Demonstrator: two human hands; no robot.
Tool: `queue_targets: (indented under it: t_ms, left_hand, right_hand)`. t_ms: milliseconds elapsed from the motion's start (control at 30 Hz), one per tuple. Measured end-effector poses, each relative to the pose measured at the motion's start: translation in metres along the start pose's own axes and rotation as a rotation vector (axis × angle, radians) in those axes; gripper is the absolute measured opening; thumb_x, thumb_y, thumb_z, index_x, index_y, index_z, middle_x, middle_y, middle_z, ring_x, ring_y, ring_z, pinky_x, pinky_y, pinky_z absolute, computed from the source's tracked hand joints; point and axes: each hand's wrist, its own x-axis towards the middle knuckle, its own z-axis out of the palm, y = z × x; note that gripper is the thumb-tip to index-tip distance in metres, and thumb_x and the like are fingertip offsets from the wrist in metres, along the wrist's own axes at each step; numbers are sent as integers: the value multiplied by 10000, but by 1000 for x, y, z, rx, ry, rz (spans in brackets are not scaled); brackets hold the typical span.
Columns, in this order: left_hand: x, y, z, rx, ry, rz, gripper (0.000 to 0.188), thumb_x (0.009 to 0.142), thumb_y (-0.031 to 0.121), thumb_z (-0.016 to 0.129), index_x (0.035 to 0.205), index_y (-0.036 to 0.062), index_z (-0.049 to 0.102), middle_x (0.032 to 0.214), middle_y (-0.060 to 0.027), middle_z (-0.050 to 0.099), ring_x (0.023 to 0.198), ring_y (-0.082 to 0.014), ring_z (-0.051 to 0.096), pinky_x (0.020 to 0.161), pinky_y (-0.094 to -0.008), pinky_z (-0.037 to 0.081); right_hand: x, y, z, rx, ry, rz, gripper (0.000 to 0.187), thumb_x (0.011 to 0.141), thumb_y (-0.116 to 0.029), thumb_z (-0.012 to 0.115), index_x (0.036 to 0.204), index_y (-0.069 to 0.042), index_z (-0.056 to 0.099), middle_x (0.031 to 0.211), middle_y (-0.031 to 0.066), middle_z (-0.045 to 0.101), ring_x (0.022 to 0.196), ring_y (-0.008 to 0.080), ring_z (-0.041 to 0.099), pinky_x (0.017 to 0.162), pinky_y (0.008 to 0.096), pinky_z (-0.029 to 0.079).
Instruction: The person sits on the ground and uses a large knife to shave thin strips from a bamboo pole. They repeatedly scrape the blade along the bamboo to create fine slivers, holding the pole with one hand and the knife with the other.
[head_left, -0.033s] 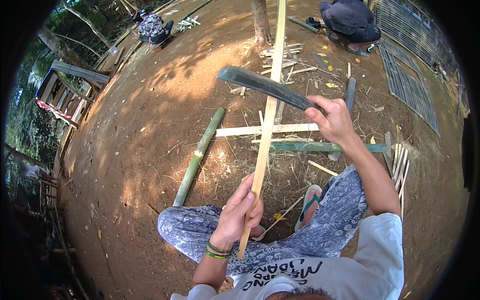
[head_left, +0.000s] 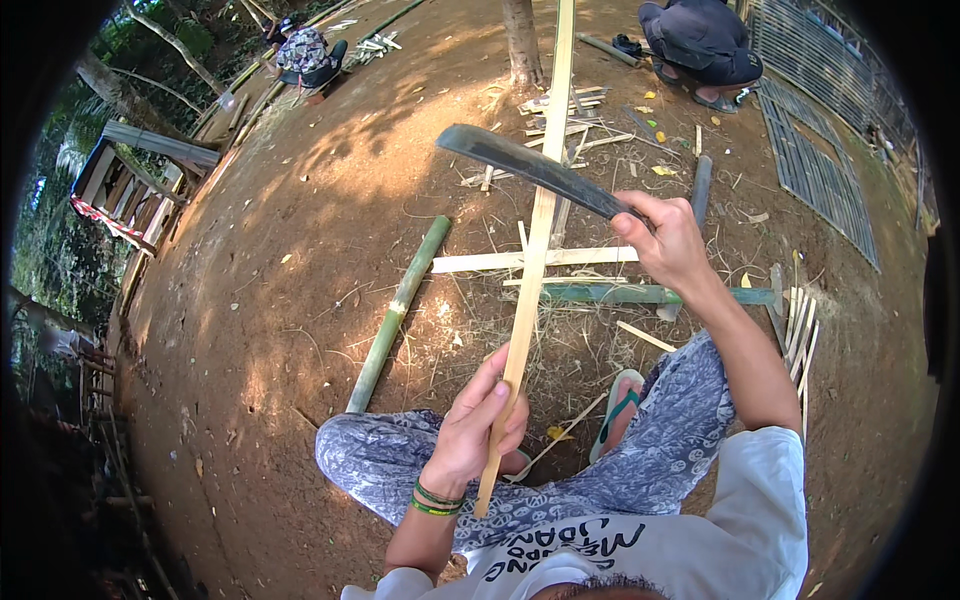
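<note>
Left hand: the left hand (head_left: 478, 428) is wrapped tight around the lower part of a long pale bamboo strip (head_left: 533, 240), above the lap
Strip: it slants up and away over the dirt ground (head_left: 300, 250)
Right hand: the right hand (head_left: 668, 240) is clenched on the handle of a dark machete (head_left: 525, 162), blade raised to the left, crossing the strip
Nearby: a green bamboo pole (head_left: 398, 312) lies left of the strip

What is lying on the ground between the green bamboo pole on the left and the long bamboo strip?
Head view: between the green bamboo pole and the bamboo strip, only dirt with dry straw; one pale crosswise slat reaches in.
</note>
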Motion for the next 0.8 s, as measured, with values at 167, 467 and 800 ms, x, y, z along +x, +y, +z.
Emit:
queue_targets:
  t_ms: [167,467,800]
  left_hand:
    - [13,0,-1,209,26,89,510,1074,186,378,1564,134,245,740,-28,435,551,-67,327,485,-192,263]
    - [-32,-5,-24,285,-24,55,510,1065,178,401,1549,87,271,717,20,363,582,-67,315,505,-203,266]
    - [-3,-10,-8,56,116,99,396,1057,175,398,1445,93,395,823,-110,554,549,-96,422,497,-209,344]
  right_hand:
    - [-11,-6,7,-150,48,-244,520,831,-560,701,1015,-74,724,717,110,705,595,302,680,556,390,509]
    - [8,19,-17,-68,167,-126,534,933,-533,612,934,-10,716,493,86,522,417,195,538,440,354,400]
    - [-29,-37,35,-62,-183,-381,604,778,-655,699,954,-77,717,637,109,670,553,297,669,524,421,511]
